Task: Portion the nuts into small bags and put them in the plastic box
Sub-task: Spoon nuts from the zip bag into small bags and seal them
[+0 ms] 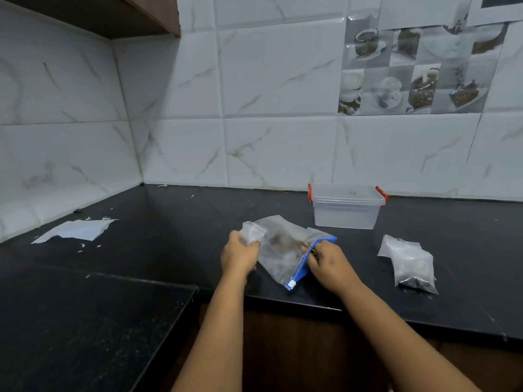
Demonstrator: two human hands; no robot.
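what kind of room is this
Most likely a home kitchen: a dark stone countertop, marble-look wall tiles with a coffee-cup picture tile, and a cabinet overhead.

Both bare forearms reach up from the bottom edge, the left from about 7 o'clock and the right from about 5 o'clock, converging toward the centre. The left hand (240, 254) is seen from the back, fingers curled away at 12 o'clock and gripping. The right hand (325, 261) lies at its 3 o'clock, knuckles up, fingertips apparently pinching at 10 o'clock, though blur hides the contact.
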